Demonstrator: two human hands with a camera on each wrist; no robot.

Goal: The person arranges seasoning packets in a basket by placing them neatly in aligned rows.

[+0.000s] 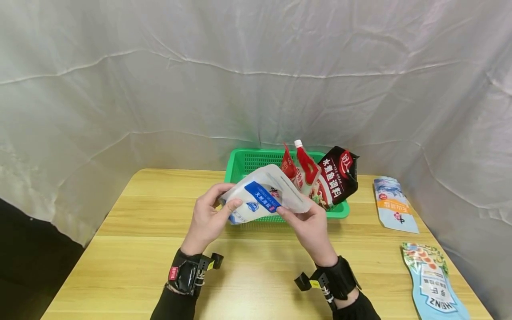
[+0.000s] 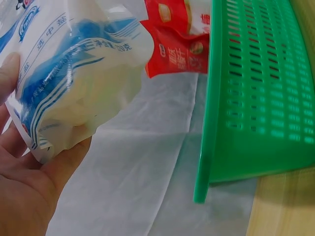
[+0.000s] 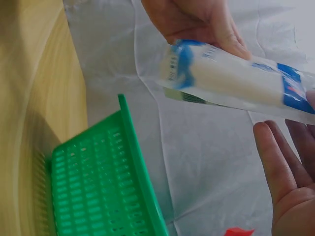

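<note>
A pale wooden bench [image 1: 132, 249] with a light, streaked grain fills the near part of the scene. Behind it and on both sides hangs a creased white sheet [image 1: 160, 89], draped as a backdrop and folding in at the far corners. At the near left, under the sheet's edge, lies a dark gap [image 1: 24, 262]. The light is even and soft.

Even, soft overhead light; white drape [image 1: 256, 66] bright, faint shadows under hands on bench [image 1: 132, 249]. Head view sharp, dark near-left corner. Wrist views washed out, soft-focused close up, edges bent.
</note>
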